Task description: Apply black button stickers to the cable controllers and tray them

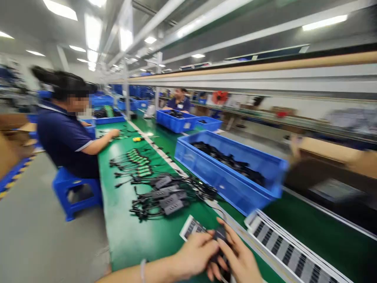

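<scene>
Close work low in view

Clock taken from the hands, 12 = straight ahead. L hand (194,251) comes in from 8 o'clock, thin white band (143,271) on wrist. R hand (240,255) just right of it. Btwn them, small black part (221,236), matte, mostly hidden by fingers, exact shape hard to tell. Barcode card (191,228), white w/ dark bars, sticks out past L hand toward 10 o'clock, tilted, its inner end tucked under L fingers (210,245). Those are curled over, pressed fairly close together. R fingers (232,239) a bit spread, wrapped round the part. Can't tell if any pair is truly pinching the card.

Hands sit over edge of green bench mat (147,239). Stack of barcode strips (291,251) at 3 o'clock, just beside R hand. At 11 o'clock, pile of black cables w/ grey boxes (166,196); cables w/ green tags (132,165) past that. Big blue bin (226,177) of black cables at 12-1 o'clock. Co-worker (63,133), navy polo, on blue stool (76,192) at 10 o'clock, one hand on mat. Second person (178,103) far off at 12.
</scene>
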Demonstrator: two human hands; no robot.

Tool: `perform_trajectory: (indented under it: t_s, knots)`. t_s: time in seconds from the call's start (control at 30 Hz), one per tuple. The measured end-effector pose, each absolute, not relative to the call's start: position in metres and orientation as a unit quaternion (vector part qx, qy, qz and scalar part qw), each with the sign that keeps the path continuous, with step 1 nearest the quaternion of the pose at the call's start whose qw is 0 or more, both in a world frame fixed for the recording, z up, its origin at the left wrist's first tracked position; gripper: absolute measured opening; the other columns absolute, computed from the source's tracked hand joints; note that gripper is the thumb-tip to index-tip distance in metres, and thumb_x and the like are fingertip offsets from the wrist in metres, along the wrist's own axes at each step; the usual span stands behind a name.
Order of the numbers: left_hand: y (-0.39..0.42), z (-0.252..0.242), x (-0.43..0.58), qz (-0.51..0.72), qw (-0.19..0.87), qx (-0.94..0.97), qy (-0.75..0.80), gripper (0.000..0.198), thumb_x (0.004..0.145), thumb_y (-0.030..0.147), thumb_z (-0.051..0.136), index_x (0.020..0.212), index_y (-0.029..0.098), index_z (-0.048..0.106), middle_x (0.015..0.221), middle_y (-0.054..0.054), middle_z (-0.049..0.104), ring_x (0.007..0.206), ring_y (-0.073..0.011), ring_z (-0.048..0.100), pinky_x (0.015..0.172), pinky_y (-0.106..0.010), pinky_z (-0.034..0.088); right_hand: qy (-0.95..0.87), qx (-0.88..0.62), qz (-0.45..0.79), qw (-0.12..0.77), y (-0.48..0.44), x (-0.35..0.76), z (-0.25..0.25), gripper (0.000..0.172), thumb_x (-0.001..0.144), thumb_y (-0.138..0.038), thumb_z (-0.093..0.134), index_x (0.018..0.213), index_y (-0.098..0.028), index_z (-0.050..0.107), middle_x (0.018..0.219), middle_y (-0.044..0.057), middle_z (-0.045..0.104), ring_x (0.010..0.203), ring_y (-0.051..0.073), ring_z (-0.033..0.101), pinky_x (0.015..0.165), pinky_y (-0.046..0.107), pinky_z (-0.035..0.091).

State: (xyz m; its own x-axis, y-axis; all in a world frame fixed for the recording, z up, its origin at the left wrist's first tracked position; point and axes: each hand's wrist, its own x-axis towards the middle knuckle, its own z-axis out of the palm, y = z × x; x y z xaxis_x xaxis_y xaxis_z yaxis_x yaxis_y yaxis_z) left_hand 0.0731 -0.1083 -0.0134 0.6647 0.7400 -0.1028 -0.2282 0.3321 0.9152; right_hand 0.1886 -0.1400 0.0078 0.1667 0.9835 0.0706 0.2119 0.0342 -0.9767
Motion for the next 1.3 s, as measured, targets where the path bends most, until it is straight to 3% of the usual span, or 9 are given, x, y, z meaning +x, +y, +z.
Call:
perform_trajectory:
  t_s: [0.33, 0.47, 0.67, 0.8, 0.93, 1.03, 1.13, 1.23, 1.3]
  knots:
    - [-0.11, 0.008, 0.062, 0.283, 0.779, 0.481, 0.287, 0.054, 0.077, 0.063, 0.06, 0.091, 0.012, 0.053, 0.071, -0.004, 0.065, 0.037, -0.007, 0.055, 0.029, -0.014, 0.034, -0.46, -0.547, 0.462, 0.525, -0.134, 0.19, 0.012, 0.05, 0.079, -0.045, 0.061, 0.123, -0.02, 0.055, 0.085, 0.004, 0.066, 0.038, 0.006, 0.042, 0.033, 0.019, 0.033]
    - [-0.109, 0.006, 0.064, 0.274, 0.774, 0.489, 0.295, 0.055, 0.079, 0.062, 0.059, 0.099, 0.011, 0.056, 0.062, 0.0, 0.062, 0.035, -0.0074, 0.054, 0.03, -0.014, 0.036, -0.489, -0.56, 0.403, 0.534, -0.133, 0.19, 0.01, 0.036, 0.081, -0.038, 0.06, 0.112, -0.019, 0.06, 0.081, 0.004, 0.067, 0.06, 0.014, 0.06, 0.047, 0.023, 0.047]
    - [-0.106, -0.002, 0.06, 0.25, 0.731, 0.536, 0.341, 0.07, 0.077, 0.066, 0.06, 0.122, 0.012, 0.057, 0.087, -0.011, 0.073, 0.058, -0.0167, 0.069, 0.049, -0.025, 0.056, -0.477, -0.572, 0.384, 0.545, -0.132, 0.191, 0.019, 0.029, 0.08, -0.034, 0.06, 0.105, -0.021, 0.061, 0.069, -0.002, 0.061, 0.061, 0.015, 0.058, 0.057, 0.027, 0.049]
    - [-0.093, -0.009, 0.053, 0.2, 0.522, 0.768, 0.312, 0.051, 0.085, 0.061, 0.048, 0.111, 0.022, 0.069, 0.108, -0.009, 0.073, 0.1, -0.0285, 0.069, 0.084, -0.039, 0.058, -0.404, -0.573, 0.411, 0.583, -0.151, 0.234, 0.045, 0.037, 0.083, -0.041, 0.055, 0.114, -0.021, 0.055, 0.068, -0.003, 0.059, 0.058, 0.014, 0.059, 0.054, 0.026, 0.049]
    - [-0.085, -0.024, 0.052, 0.217, 0.258, 0.906, 0.257, 0.048, 0.085, 0.051, 0.049, 0.12, 0.023, 0.066, 0.127, -0.009, 0.065, 0.118, -0.0335, 0.06, 0.097, -0.049, 0.051, -0.324, -0.657, 0.294, 0.614, -0.227, 0.297, 0.079, 0.05, 0.081, -0.041, 0.056, 0.125, -0.021, 0.046, 0.074, -0.003, 0.055, 0.059, 0.013, 0.056, 0.047, 0.022, 0.045]
    - [-0.09, -0.03, 0.052, 0.176, 0.193, 0.939, 0.225, 0.049, 0.088, 0.041, 0.045, 0.129, 0.019, 0.06, 0.137, -0.013, 0.057, 0.123, -0.0344, 0.056, 0.099, -0.051, 0.049, -0.331, -0.809, 0.08, 0.479, -0.308, 0.337, 0.093, 0.049, 0.082, -0.041, 0.053, 0.125, -0.018, 0.049, 0.077, 0.001, 0.059, 0.063, 0.017, 0.058, 0.054, 0.029, 0.05]
    - [-0.098, -0.028, 0.053, 0.141, 0.183, 0.948, 0.218, 0.045, 0.088, 0.031, 0.048, 0.13, 0.019, 0.058, 0.137, -0.014, 0.057, 0.127, -0.0322, 0.053, 0.104, -0.05, 0.045, -0.321, -0.896, -0.134, 0.276, -0.376, 0.371, 0.086, 0.04, 0.081, -0.029, 0.05, 0.117, -0.015, 0.059, 0.096, 0.013, 0.065, 0.09, 0.028, 0.063, 0.081, 0.043, 0.051]
    - [-0.104, -0.02, 0.053, 0.119, 0.198, 0.946, 0.228, 0.042, 0.086, 0.021, 0.051, 0.127, 0.019, 0.06, 0.135, -0.014, 0.058, 0.128, -0.0314, 0.052, 0.106, -0.051, 0.042, -0.228, -0.947, -0.206, 0.096, -0.4, 0.391, 0.064, 0.041, 0.082, -0.025, 0.047, 0.117, -0.011, 0.063, 0.094, 0.022, 0.066, 0.089, 0.038, 0.064, 0.079, 0.055, 0.048]
    - [-0.108, -0.016, 0.054, 0.106, 0.212, 0.942, 0.237, 0.042, 0.084, 0.016, 0.053, 0.125, 0.019, 0.06, 0.136, -0.015, 0.058, 0.129, -0.0316, 0.05, 0.108, -0.052, 0.039, -0.259, -0.94, -0.2, 0.1, -0.384, 0.391, 0.047, 0.041, 0.083, -0.029, 0.047, 0.116, -0.011, 0.064, 0.097, 0.023, 0.066, 0.091, 0.039, 0.064, 0.08, 0.055, 0.049]
